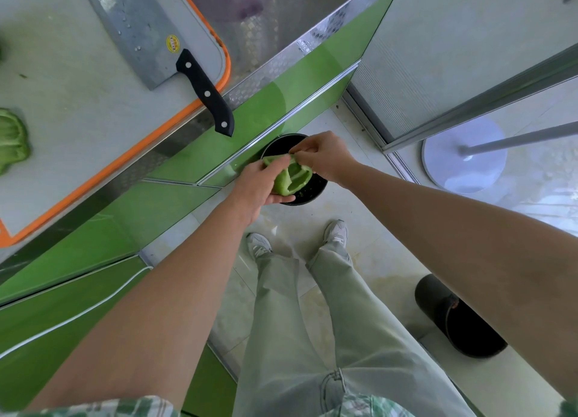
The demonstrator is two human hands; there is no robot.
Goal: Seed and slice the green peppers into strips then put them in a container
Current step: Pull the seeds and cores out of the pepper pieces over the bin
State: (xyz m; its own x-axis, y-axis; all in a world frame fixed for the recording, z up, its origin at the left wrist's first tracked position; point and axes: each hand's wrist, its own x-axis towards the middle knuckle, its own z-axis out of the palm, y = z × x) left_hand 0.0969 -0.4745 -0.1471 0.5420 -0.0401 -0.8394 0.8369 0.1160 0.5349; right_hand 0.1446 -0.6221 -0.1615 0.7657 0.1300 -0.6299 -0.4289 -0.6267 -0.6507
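Cupping a hollow, waxy pepper half [290,179] above a round black bin [315,192], left hand [255,186]; right hand [325,157] pinching its rim.

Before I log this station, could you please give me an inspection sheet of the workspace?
Surface: cutting board, orange-rimmed, on a steel counter.
Job's things: pepper half held over the black bin on the floor; pepper piece on the board; cleaver flat on the board, handle overhanging its edge.
Clutter: nothing seen.
Hands: left hand holds the pepper half; right hand pinches its upper edge.
Cables: thin white line on the green cabinet front; cannot tell if cord.
Surroundings: black bucket and white round base on the tiled floor.
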